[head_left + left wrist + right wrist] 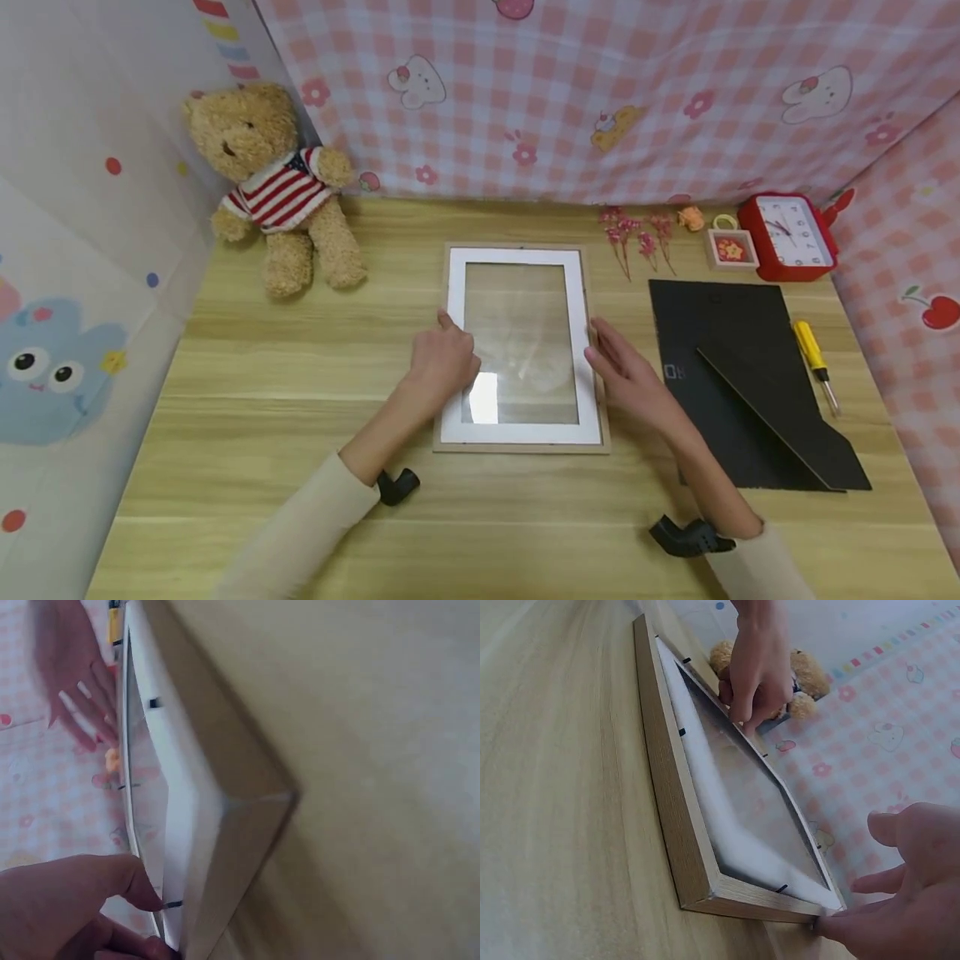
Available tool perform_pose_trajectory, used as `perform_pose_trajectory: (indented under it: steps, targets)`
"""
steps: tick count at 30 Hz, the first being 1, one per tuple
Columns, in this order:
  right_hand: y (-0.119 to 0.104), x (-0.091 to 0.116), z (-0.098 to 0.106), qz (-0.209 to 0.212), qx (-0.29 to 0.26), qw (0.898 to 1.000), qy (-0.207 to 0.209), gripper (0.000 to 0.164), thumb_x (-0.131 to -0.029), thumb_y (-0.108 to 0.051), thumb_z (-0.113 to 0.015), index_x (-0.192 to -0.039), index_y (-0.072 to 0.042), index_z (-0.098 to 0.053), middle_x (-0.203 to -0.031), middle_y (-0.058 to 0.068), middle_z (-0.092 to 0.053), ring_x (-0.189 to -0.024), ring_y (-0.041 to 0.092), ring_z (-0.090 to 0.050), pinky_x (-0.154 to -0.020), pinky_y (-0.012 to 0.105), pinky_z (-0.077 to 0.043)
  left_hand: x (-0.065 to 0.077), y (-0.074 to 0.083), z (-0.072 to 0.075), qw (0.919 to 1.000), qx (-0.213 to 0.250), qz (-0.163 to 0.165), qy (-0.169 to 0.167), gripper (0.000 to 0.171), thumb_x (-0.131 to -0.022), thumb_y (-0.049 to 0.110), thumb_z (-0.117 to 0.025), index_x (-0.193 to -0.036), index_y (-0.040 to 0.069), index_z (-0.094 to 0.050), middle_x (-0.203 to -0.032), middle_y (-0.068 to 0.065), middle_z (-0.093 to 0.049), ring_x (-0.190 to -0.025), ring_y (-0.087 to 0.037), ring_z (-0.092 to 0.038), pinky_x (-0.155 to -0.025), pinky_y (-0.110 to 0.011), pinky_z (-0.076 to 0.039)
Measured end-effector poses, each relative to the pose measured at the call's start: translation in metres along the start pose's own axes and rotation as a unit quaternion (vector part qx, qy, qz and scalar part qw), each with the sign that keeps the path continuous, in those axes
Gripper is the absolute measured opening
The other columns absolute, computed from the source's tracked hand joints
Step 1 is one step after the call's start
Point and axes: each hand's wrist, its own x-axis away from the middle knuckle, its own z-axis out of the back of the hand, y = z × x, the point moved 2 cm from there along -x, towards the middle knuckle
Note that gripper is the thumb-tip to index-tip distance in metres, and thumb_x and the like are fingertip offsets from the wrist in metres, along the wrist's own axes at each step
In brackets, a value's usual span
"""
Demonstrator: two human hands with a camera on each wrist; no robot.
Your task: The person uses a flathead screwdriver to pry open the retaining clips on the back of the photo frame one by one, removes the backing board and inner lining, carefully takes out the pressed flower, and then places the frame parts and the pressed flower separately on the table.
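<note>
A light wooden picture frame (521, 448) lies on the table, its back facing up. Inside it is a white mat (521, 433) around a clear pane (517, 342). Small black tabs (781, 889) stick out from the frame's inner edge. My left hand (442, 362) is at the left side of the frame with curled fingers, pinching at the edge; in the left wrist view its thumb (139, 889) is right at a black tab (172, 904). My right hand (633, 383) rests along the right side, fingers fairly straight, fingertips touching the frame's outer edge.
Right of the frame lies a black backing board (720, 312) with a stand leg (780, 417), beside a yellow-handled screwdriver (812, 348). Behind are a red clock (791, 237), a small wooden box (732, 250) and dried pink flowers (621, 232). A teddy bear (277, 192) sits back left.
</note>
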Motion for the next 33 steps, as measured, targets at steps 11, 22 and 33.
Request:
perform_pose_trajectory:
  steps: [11,22,33]
  targets:
    - [-0.024,0.016,0.0,0.006,-0.034,0.998,0.054,0.06,-0.114,-0.013,-0.06,-0.167,0.006,-0.038,-0.167,0.028,-0.048,-0.154,0.039,-0.05,-0.12,0.024,-0.046,-0.007,-0.009,-0.01,0.9966,0.082,-0.01,-0.008,0.036,-0.101,0.016,-0.059,-0.106,-0.012,-0.081,-0.154,-0.051,-0.045,-0.091,-0.044,-0.077,-0.063,-0.051,-0.064]
    - [-0.021,0.019,0.003,-0.022,-0.07,0.995,0.074,0.052,-0.107,0.002,-0.064,-0.157,0.006,-0.053,-0.122,0.028,-0.068,-0.082,0.006,-0.063,-0.062,0.024,-0.052,-0.022,-0.036,-0.052,0.988,0.153,-0.014,-0.012,0.078,-0.112,0.04,-0.056,-0.152,-0.025,-0.043,-0.099,-0.034,-0.076,-0.068,-0.031,-0.071,-0.06,-0.046,-0.061]
    - [-0.026,0.031,0.005,0.027,-0.137,0.984,0.109,0.051,-0.104,0.011,-0.063,-0.154,0.01,-0.054,-0.106,0.006,-0.07,-0.073,0.009,-0.062,-0.063,0.021,-0.052,0.012,-0.051,-0.041,0.9363,0.321,-0.067,0.126,0.032,-0.115,0.038,-0.058,-0.107,0.008,-0.065,-0.087,-0.008,-0.062,-0.076,-0.023,-0.058,-0.065,-0.039,-0.051]
